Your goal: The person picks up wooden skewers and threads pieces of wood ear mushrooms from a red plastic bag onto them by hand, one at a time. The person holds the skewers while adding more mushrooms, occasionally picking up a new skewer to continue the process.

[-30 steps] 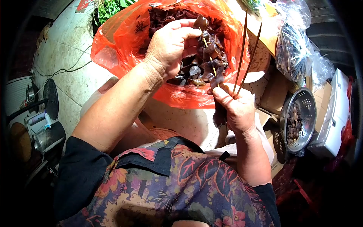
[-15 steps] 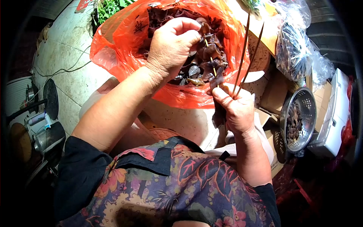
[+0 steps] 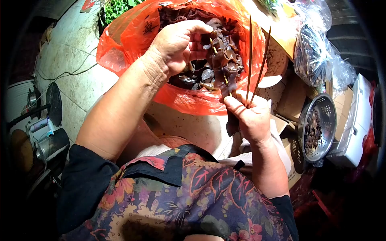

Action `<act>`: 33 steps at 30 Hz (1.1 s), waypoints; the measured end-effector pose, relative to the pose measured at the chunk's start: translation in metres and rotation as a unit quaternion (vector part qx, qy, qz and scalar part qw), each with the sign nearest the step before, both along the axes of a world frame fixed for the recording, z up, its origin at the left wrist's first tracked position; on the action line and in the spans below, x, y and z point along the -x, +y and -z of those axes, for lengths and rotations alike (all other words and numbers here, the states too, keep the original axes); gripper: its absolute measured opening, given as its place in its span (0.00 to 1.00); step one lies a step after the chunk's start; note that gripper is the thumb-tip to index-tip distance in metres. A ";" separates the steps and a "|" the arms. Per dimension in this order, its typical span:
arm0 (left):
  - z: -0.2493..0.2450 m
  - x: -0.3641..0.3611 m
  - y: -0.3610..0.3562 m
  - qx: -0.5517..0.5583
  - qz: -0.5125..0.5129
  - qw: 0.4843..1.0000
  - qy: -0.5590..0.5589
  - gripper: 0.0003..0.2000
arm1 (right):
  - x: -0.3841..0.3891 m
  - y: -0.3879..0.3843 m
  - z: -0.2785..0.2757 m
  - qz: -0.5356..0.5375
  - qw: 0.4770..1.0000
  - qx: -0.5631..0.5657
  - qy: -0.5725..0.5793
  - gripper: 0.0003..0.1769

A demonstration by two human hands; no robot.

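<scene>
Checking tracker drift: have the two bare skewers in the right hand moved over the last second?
Yes. The bare skewers tipped left, their tips swinging away from the fixed colander.

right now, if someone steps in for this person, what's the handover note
Left hand: pinching dark mushroom pieces near the top of the skewer, over the red bag.
Right hand: gripping the skewer's base plus two spare sticks that point up.
Done: several pieces threaded on.
Left: probably filling this skewer, then the two bare sticks; the bag holds plenty more. The colander at right holds something dark, unclear what.
</scene>
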State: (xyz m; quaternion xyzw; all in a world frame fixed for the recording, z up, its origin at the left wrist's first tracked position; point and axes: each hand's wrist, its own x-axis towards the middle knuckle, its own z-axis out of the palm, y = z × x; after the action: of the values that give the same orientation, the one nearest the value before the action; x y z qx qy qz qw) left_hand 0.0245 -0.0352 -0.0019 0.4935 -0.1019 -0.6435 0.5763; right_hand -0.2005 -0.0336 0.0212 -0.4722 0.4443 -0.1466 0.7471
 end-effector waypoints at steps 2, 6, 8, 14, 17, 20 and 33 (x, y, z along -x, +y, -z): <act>-0.006 0.001 0.003 -0.018 -0.004 1.000 0.003 0.06 | 0.001 -0.001 0.002 -0.019 1.000 0.008 -0.002 0.12; -0.007 0.001 0.005 0.006 -0.013 0.999 -0.036 0.09 | 0.000 0.000 -0.001 -0.021 1.000 0.014 -0.003 0.13; -0.006 0.001 0.005 0.018 -0.012 0.999 -0.043 0.10 | 0.002 0.000 0.002 -0.021 1.000 0.016 -0.009 0.13; -0.003 0.001 0.006 0.042 0.051 0.997 -0.040 0.13 | 0.003 -0.001 0.003 -0.009 1.000 0.018 -0.009 0.13; -0.006 0.009 0.009 0.029 0.079 0.995 -0.045 0.13 | 0.001 -0.002 0.002 0.013 1.000 -0.012 -0.001 0.13; -0.012 0.013 0.010 0.023 0.119 0.989 -0.087 0.13 | 0.002 -0.003 0.006 0.007 1.000 -0.014 -0.013 0.13; -0.007 0.013 0.007 0.069 0.003 0.995 -0.078 0.11 | -0.001 -0.004 0.004 0.008 1.000 -0.015 -0.019 0.14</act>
State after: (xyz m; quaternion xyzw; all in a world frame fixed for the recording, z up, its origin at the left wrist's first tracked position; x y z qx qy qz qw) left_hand 0.0119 -0.0278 0.0050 0.5008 -0.1924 -0.5963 0.5971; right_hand -0.1999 -0.0380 0.0168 -0.4549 0.4361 -0.1549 0.7608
